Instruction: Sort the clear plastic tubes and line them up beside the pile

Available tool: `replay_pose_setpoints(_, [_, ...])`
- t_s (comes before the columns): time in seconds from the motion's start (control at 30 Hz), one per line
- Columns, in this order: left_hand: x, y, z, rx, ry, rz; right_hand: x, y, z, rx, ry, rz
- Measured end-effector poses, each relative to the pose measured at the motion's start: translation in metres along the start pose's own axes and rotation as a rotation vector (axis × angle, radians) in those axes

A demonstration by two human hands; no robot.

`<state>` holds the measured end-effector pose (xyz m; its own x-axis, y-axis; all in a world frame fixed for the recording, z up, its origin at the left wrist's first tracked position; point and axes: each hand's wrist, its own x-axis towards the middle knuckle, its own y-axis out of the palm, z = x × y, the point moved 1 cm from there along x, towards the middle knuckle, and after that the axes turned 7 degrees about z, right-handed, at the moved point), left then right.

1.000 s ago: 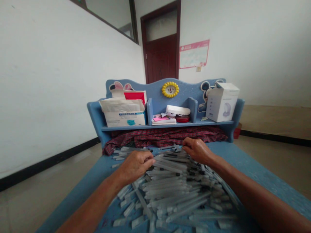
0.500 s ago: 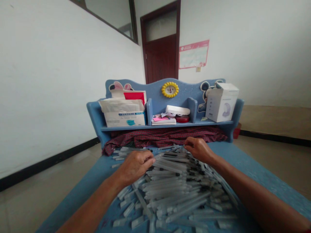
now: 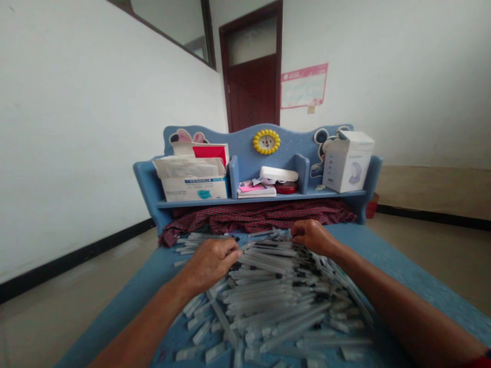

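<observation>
Many translucent pens with black ends point(image 3: 264, 294) lie heaped across the blue desk point(image 3: 146, 291), with short translucent caps point(image 3: 203, 332) scattered along the near left side. My left hand point(image 3: 213, 260), at the left of the heap, is closed in a pinch on one slim pen point(image 3: 258, 242), which points to the right and slightly away from me. Beyond its far end is my right hand point(image 3: 312, 236), its fingertips pressed together over the far right of the heap. What those fingertips hold, if anything, is too small to make out.
Behind the pens lies a bunched red checked cloth point(image 3: 253, 214). Above it, a blue shelf point(image 3: 207, 202) carries a face-mask box point(image 3: 194, 186), papers point(image 3: 257, 191), a red round tin point(image 3: 286, 188) and a white box point(image 3: 347, 163). A yellow flower-shaped clock point(image 3: 266, 142) is on its back panel.
My right hand has shifted slightly to the right, away from the pen's far end. My left hand keeps its pinch on the pen. The whole view has moved a little.
</observation>
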<state>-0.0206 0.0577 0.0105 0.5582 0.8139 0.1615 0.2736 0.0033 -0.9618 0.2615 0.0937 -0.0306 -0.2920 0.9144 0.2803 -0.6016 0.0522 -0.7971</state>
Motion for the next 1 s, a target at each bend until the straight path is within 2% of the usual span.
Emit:
replay_pose_setpoints(0.3, [-0.001,0.000,-0.002,0.001,0.004,0.025,0.000,-0.007,0.001,0.006,-0.015,-0.020])
replay_pose_setpoints(0.57, [-0.002,-0.001,-0.010,-0.027,0.094,0.016,-0.008,-0.009,0.025,0.088,-0.187,0.085])
replay_pose_setpoints(0.7, [-0.002,-0.003,-0.006,-0.024,0.055,-0.008,-0.007,-0.012,0.023,0.076,-0.204,0.068])
replay_pose_setpoints(0.9, [0.000,-0.004,0.010,0.013,-0.069,-0.031,-0.003,-0.011,0.006,0.030,-0.123,0.000])
replay_pose_setpoints(1.0, [0.001,-0.001,0.012,0.026,-0.082,-0.031,-0.003,-0.006,0.006,-0.016,-0.102,-0.032])
